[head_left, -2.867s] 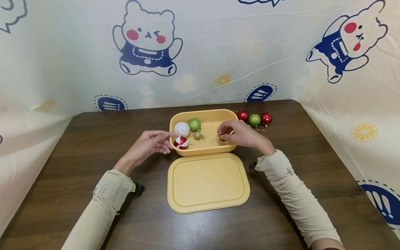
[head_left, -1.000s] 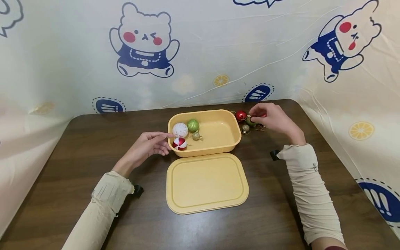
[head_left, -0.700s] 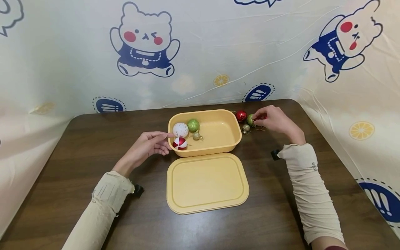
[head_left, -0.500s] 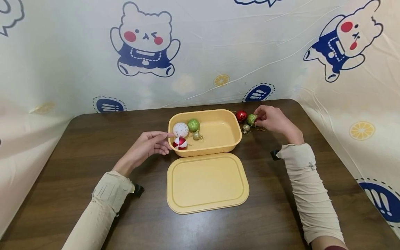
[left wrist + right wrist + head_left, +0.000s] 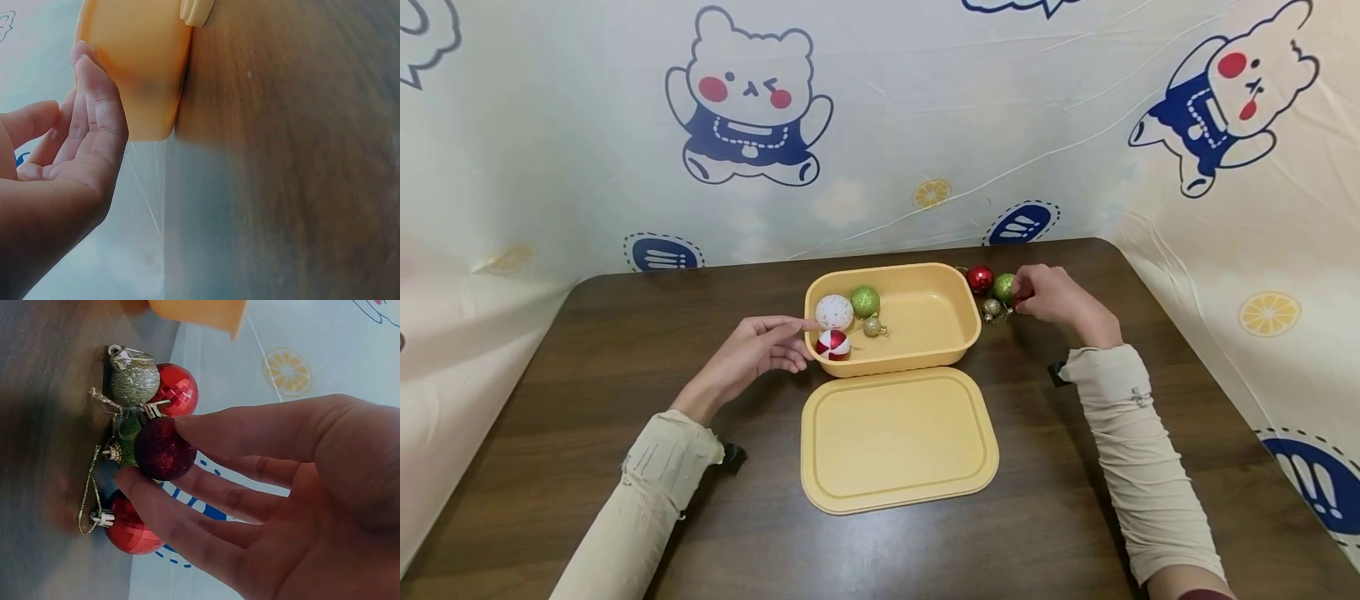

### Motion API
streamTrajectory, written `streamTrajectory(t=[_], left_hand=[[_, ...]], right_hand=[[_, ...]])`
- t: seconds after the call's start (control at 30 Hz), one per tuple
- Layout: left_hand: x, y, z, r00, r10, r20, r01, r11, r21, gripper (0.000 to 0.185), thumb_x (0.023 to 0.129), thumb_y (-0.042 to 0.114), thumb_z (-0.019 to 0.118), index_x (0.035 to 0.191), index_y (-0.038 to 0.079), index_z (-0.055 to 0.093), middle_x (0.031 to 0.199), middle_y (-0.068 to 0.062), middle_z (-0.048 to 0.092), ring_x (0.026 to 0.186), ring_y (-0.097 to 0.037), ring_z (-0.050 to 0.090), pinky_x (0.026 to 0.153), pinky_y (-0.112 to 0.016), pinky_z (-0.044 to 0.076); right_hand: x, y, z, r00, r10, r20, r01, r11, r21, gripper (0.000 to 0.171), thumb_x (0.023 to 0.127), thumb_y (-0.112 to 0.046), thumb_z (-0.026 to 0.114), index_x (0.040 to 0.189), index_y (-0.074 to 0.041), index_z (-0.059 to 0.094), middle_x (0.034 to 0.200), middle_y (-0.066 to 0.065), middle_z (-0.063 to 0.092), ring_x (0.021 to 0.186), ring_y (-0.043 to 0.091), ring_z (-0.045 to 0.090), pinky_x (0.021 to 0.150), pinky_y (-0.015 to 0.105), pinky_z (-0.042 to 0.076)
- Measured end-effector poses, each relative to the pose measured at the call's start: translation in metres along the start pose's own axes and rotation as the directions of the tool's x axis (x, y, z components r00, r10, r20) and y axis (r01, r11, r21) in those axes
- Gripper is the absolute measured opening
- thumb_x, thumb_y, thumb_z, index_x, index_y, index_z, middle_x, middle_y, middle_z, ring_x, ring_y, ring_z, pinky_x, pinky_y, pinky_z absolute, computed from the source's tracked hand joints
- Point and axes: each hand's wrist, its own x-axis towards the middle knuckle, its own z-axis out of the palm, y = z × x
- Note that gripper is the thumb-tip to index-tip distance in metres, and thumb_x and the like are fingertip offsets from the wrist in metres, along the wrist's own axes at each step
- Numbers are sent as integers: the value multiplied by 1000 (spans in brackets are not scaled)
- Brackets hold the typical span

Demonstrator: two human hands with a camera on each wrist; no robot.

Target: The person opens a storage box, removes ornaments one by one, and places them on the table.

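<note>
One left grip (image 5: 751,354), fingers loosely spread, at left end of yellow box (image 5: 925,323); four baubles (image 5: 834,312) inside. Further right, right grip (image 5: 1062,302) pinches dark red bauble (image 5: 165,452), near green bauble (image 5: 1003,287). Nearby gold cord (image 5: 80,515) could snag, dragging others; round surface could slip fingertips.

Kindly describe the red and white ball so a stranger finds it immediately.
The table holds a yellow box. In its near left corner, by the left hand, lies the ball. Unlike the speckled ball behind, it has red and white panels.
</note>
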Motion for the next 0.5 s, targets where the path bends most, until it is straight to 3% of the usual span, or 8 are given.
streamTrajectory(t=[0.27, 0.5], left_hand=[[1, 0, 0, 1000, -3, -6, 3, 1000, 6, 47, 104, 30, 54, 135, -5, 57, 96, -19, 70, 78, -22, 68, 77, -35, 60], [1, -1, -1, 1000, -11, -6, 11, 1000, 2, 46, 104, 30, 54, 136, -4, 57, 97, -19, 70, 79, -23, 68, 79, -36, 60]], right_hand=[[4, -3, 7, 999, -5, 49, 5, 1000, -3, 15, 87, 3, 64, 101, 1, 67, 95, 16, 66, 84, 28, 56, 72, 39, 50], [9, -4, 16, 999, -32, 41, 33, 999, -17, 14, 87, 3, 64, 100, 1, 69, 88, 13, 65, 81, 27, 55, 72, 39, 50]])
